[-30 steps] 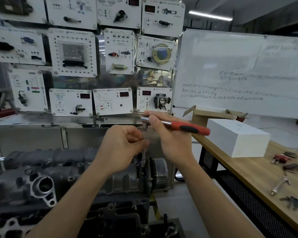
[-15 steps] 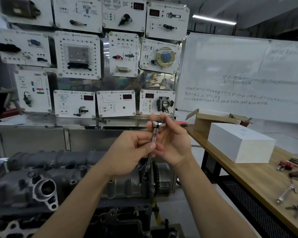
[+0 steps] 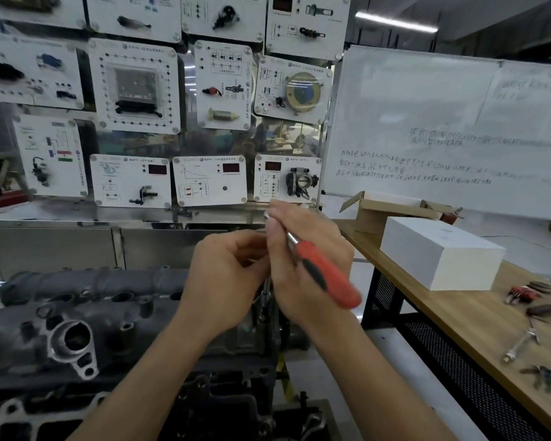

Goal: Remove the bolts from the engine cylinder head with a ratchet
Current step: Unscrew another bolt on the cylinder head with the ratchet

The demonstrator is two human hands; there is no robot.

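Now, w/ R hand (image 3: 303, 265) curled round the red ratchet (image 3: 326, 276) & L hand (image 3: 226, 281) pinching its extension bar (image 3: 267, 292) at the cylinder head (image 3: 93, 300) right end, keep bar straight, swing small.

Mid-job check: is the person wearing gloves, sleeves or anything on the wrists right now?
No. The left hand and right hand are bare, with no gloves and no rings that I can make out. The left forearm and right forearm are uncovered to the frame's edge: no sleeve, watch or wristband shows.
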